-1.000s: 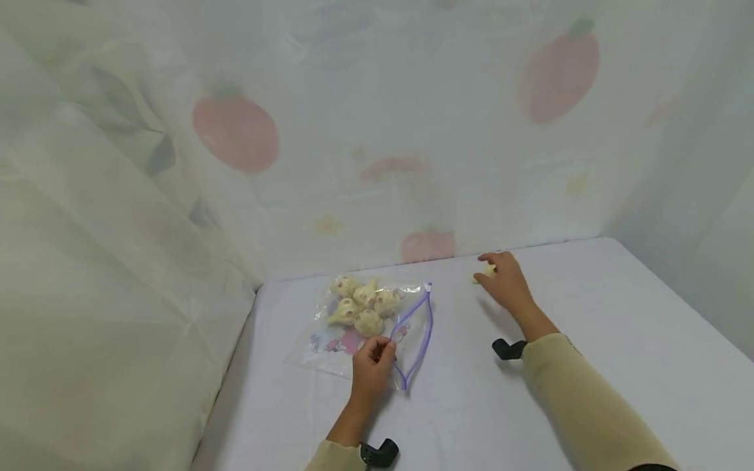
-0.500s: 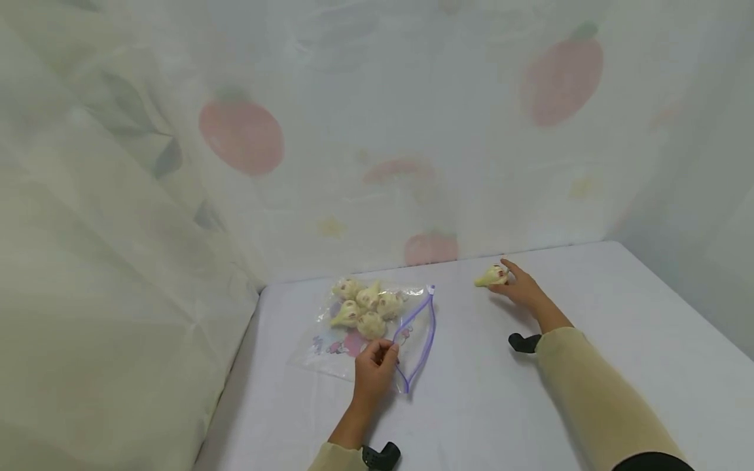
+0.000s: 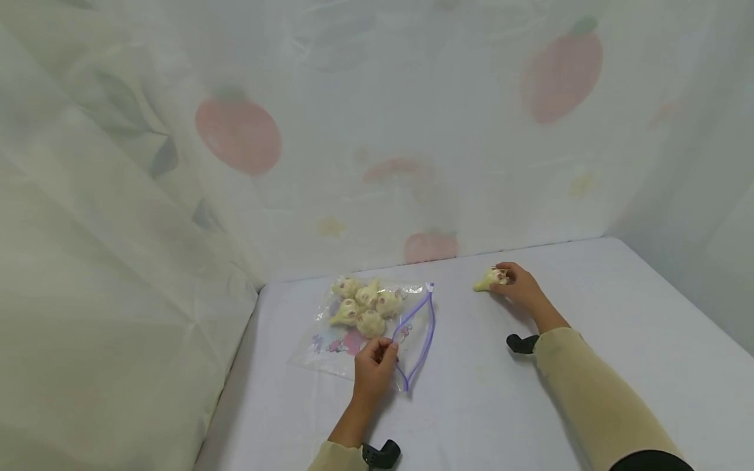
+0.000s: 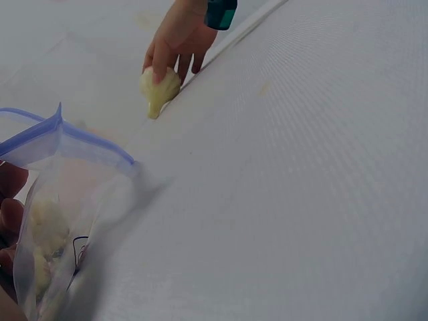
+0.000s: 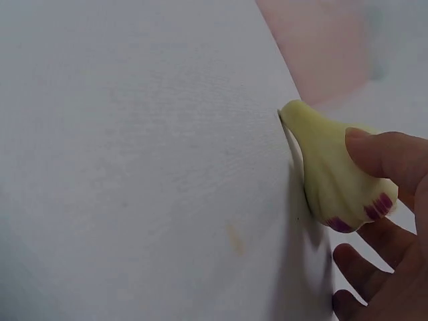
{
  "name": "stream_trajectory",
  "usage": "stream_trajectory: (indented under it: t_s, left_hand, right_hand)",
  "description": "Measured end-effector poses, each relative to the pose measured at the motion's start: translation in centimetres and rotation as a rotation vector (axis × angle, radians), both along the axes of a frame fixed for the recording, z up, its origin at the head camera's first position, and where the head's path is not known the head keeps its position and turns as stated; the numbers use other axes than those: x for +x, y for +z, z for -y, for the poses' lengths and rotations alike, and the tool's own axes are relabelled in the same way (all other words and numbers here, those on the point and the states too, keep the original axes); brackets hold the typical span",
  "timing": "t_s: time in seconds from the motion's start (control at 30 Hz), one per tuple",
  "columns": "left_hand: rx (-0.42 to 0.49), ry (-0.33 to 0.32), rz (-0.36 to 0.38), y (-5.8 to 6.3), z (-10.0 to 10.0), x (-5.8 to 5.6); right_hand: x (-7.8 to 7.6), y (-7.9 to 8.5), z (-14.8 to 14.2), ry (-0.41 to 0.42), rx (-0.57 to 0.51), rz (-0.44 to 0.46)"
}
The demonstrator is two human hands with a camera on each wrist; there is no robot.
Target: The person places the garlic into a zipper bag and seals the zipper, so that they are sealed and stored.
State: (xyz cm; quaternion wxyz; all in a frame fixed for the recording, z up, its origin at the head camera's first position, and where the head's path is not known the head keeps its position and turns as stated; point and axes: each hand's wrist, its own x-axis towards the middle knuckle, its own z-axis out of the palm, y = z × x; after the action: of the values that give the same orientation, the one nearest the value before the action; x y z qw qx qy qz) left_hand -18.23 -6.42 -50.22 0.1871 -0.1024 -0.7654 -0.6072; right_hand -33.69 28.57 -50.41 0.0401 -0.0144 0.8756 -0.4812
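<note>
Right now the bulb point(image 3: 491, 280) is near the far edge of the table point(image 3: 465, 399), to the right of the bag point(image 3: 321, 356) and well apart from it, its stem pointing towards the bag. The right hand point(image 3: 523, 291) pinches it by the fat end: the right wrist view shows the thumb on one side and a finger behind, while two lower fingers lie clear of it. Whether the bulb touches the cloth or is just off it, I cannot tell.

The step in hand looks to be picking up this bulb. The next move, I judge, calls for a firm pinch on its rounded body and a clean lift leftwards, stem first, with the bag's mouth held apart.

The left hand point(image 3: 374, 369) pinches the near lip of the bag beside the purple strip point(image 3: 433, 320), thumb and forefinger together. The mouth gapes towards the right, facing the bulb's side. Five other bulbs point(image 3: 370, 324) lie clustered inside, deeper in the bag.

Farther out, black devices point(image 3: 381, 454) sit at both wrists, below tan sleeves point(image 3: 595, 386), and a curtain point(image 3: 365, 98) printed with red fruit hangs behind the table.
</note>
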Motion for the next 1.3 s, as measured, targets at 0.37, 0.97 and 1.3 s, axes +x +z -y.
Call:
stream_trajectory:
  t_s: [0.37,0.97,1.3]
  left_hand:
    - [0.001,-0.004,-0.005,0.0,0.0,-0.1]
    - [0.008,-0.005,-0.023,-0.1,0.0,-0.2]
    - [0.014,-0.014,-0.041,-0.5,0.1,-0.4]
  right_hand:
    - [0.3,-1.1,0.0,0.027,0.061,-0.057]
    - [4.4,-1.1,3.5,-0.149,-0.136,0.019]
    - [6.1,-1.6,3.8,-0.196,-0.2,-0.011]
